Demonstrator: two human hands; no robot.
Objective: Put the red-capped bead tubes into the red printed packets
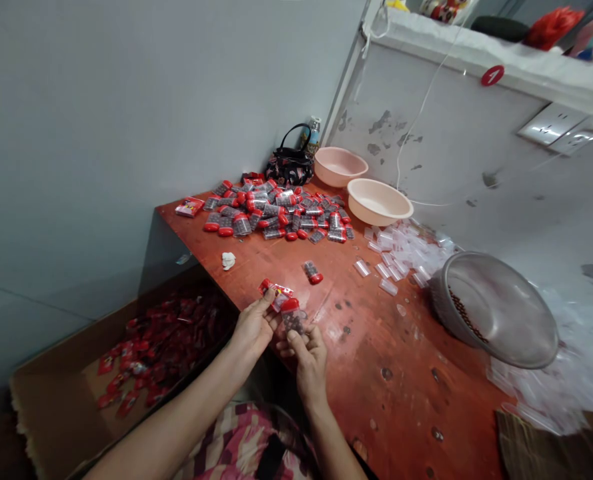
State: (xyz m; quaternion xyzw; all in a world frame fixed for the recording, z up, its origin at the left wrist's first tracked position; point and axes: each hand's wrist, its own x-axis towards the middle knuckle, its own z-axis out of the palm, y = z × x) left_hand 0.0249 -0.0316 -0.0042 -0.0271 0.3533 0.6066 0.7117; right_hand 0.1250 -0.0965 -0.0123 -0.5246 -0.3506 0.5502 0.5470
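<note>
My left hand [253, 327] pinches a small red-and-white packet [275, 295] at the edge of the wooden table [376, 353]. My right hand [309, 360] grips a transparent tube with a red cap [292, 317], filled with dark beads. The packet and the tube nearly touch above the table. A similar capped tube [313, 272] lies alone just beyond my hands. Farther back, a large heap of these capped tubes [271, 213] covers the table's far end.
A cardboard box [61, 393] of red packets stands below the table's left edge. Uncapped transparent tubes [401, 253] spill across the right side, beside a tilted steel bowl [443, 297] holding dark beads. Two pink basins [341, 167] and a black bag [290, 165] stand against the wall.
</note>
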